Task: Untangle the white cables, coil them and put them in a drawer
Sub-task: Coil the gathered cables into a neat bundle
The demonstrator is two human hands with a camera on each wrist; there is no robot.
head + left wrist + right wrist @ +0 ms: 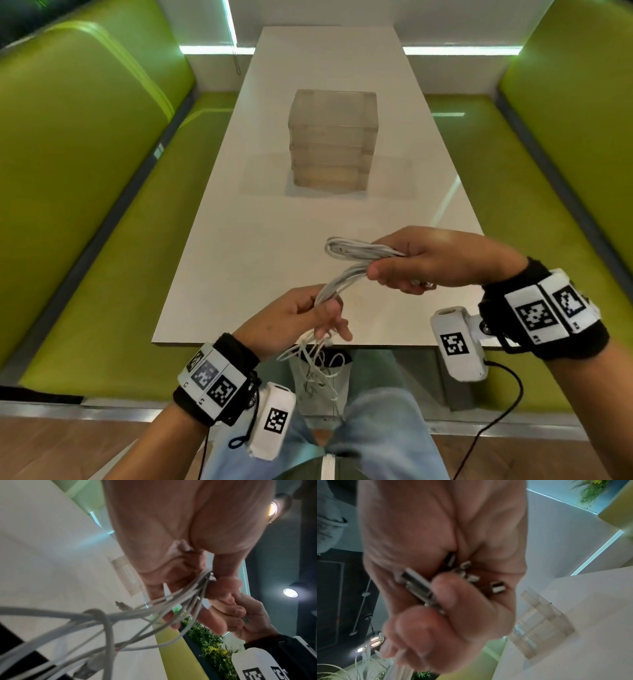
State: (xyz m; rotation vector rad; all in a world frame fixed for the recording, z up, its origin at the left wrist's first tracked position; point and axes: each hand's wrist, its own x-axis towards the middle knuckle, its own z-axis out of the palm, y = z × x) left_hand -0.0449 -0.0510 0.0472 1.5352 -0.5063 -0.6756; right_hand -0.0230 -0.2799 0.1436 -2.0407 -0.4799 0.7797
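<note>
Worktop bare between the near edge and the drawer unit; the unit is the only obstacle standing on it, mid-worktop on the centre line. Open lanes on both its sides, and bare surface behind it up to the wall. Green benches flank both long edges, backrests rising high, so side reach is boxed in. Both hands sit above the near edge, linked by the cables; loose ends dangle below the left hand over the edge and block the gap toward the lap. Right hand is over the near right corner.
</note>
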